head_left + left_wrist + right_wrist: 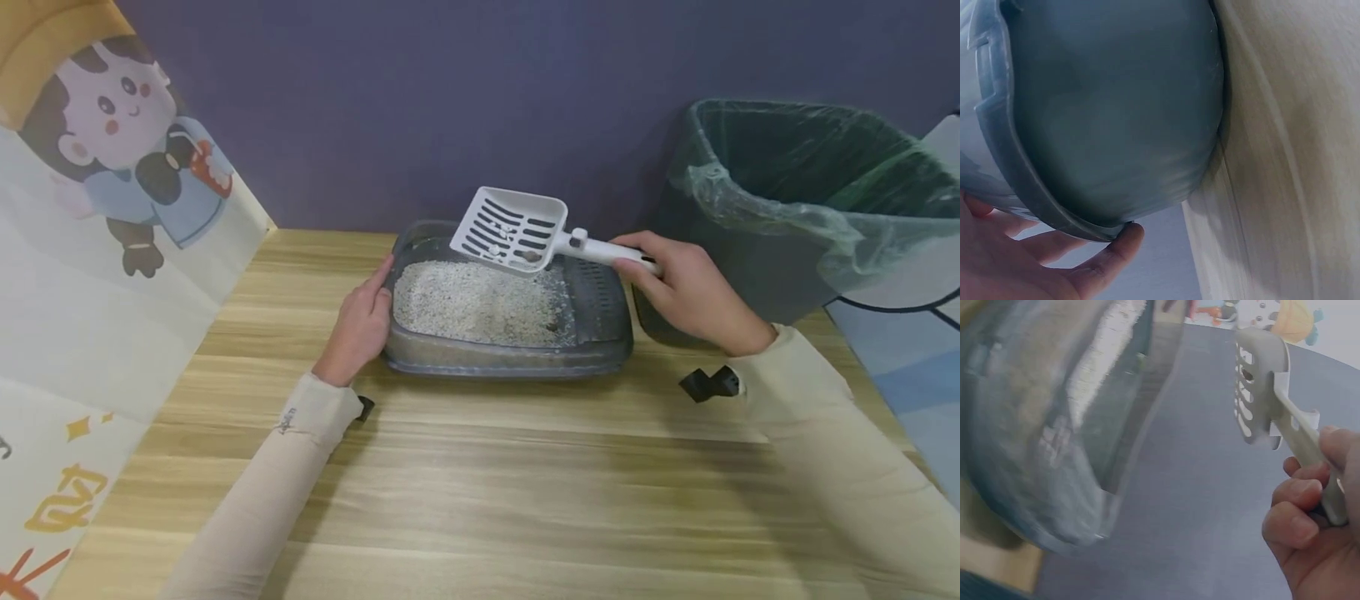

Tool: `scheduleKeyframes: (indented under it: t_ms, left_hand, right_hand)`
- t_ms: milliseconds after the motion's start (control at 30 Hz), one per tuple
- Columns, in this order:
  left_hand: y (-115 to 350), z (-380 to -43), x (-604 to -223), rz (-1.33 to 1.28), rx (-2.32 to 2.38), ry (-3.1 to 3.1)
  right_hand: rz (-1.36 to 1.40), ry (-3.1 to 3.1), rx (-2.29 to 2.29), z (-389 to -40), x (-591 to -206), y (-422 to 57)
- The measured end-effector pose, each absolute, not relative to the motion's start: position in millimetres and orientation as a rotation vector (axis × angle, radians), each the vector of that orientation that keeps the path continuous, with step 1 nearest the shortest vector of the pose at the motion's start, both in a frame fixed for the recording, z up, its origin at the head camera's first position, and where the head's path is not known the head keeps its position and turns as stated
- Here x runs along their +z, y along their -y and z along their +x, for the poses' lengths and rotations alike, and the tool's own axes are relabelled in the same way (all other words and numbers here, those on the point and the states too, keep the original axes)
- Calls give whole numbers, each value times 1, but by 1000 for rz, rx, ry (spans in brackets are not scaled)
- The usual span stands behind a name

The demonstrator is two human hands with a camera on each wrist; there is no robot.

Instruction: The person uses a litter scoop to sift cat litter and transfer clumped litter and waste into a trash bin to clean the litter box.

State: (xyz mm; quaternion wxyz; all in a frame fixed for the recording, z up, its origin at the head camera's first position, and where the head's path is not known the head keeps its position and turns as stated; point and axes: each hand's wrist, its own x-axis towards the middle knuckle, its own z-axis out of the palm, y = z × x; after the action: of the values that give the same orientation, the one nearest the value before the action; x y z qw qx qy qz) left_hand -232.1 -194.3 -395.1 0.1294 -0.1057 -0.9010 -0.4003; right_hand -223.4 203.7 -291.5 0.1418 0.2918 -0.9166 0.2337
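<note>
A grey litter box on the wooden table holds pale granular litter. My left hand holds its left edge, and in the left wrist view the fingers are at the rim. My right hand grips the handle of a white slotted litter scoop, thumb on top and fingers curled beneath. The scoop's head is above the back of the box, with a few white bits and a brownish clump in it. From the side, the right wrist view shows the scoop raised off the box.
A dark bin lined with a clear plastic bag stands right of the box, close behind my right hand. A purple-blue wall rises behind the table. At the left is a white panel with a cartoon figure.
</note>
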Motion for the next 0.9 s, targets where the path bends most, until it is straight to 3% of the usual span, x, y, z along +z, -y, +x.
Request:
scheduleKeyframes:
  t_ms: [267, 667, 900]
  left_hand:
    - [196, -231, -396, -305, -1156, 2625]
    - [194, -230, -396, -324, -1154, 2626]
    - [194, -230, -397, -323, -1148, 2622]
  right_hand:
    - [777, 2658, 535, -211, -247, -215]
    - [768, 2575, 470, -201, -219, -228]
    - [478, 2499, 440, -190, -180, -277]
